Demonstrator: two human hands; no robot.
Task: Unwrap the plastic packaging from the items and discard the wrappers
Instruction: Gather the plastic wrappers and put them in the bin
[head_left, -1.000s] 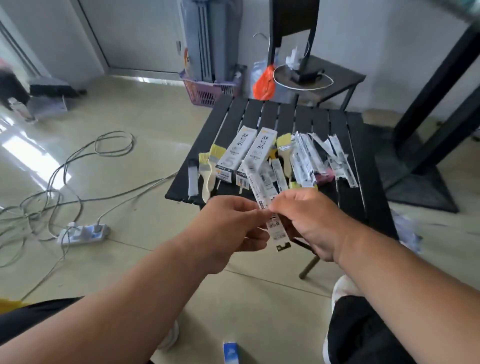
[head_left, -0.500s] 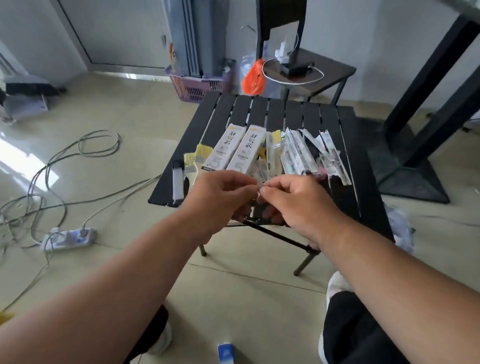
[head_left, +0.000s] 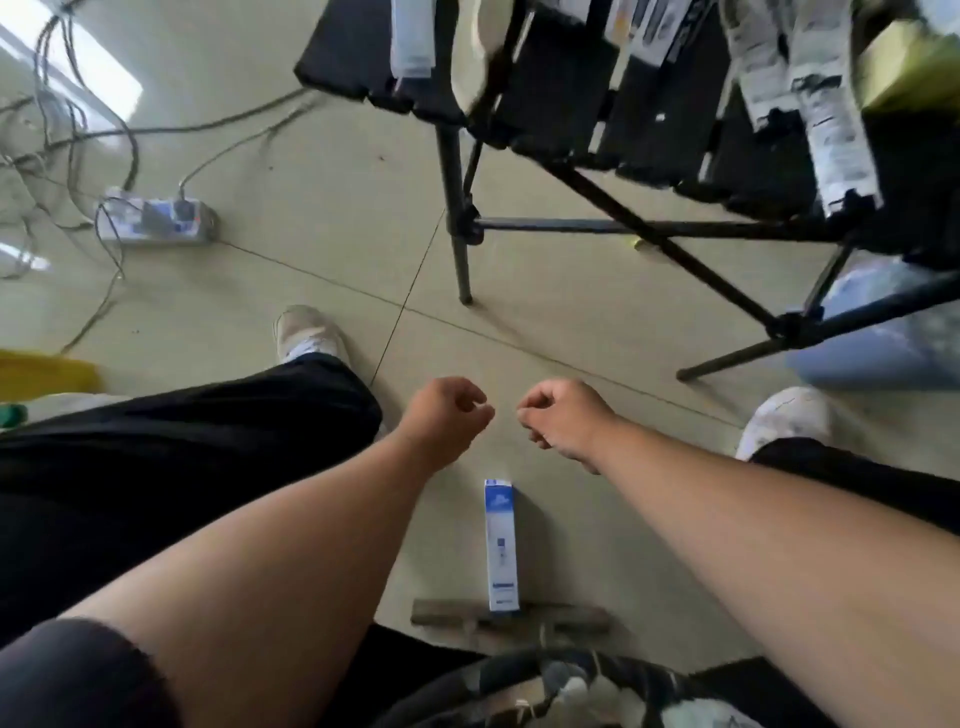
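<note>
Far left, tangled cables (head_left: 62, 130) on the tiled floor (head_left: 322, 218), running into a white power strip (head_left: 156, 222); a yellow object (head_left: 47, 371) at the left edge, kind unclear; a light sneaker (head_left: 306, 332) below a black trouser leg (head_left: 182, 441); left hand (head_left: 447, 413) held low over the floor between the knees, fingers curled in, thumb against forefinger; right hand (head_left: 563, 415) just beside it, apart by a small gap, fingers curled likewise; whether either grip pinches anything thin or clear, cannot tell, since nothing plainly shows between the fingertips; beneath the hands, on the floor, a narrow blue-and-white box (head_left: 501, 545) lying lengthwise, its near end touching a dark flat strip (head_left: 561, 618); above, black slatted folding table (head_left: 561, 98) on crossed metal legs, only its near edge in view; on it, at left, a clear-wrapped item (head_left: 412, 36) and a pale brush handle (head_left: 480, 57) overhanging the edge; further right, plastic-wrapped items with printed labels (head_left: 831, 130) lying across the slats, one reaching past the near edge; yellow bristles (head_left: 904, 62) at the top right corner; under the table's right side, a crumpled pale plastic heap (head_left: 883, 332) on the floor; second white sneaker (head_left: 784, 415) at right.
</note>
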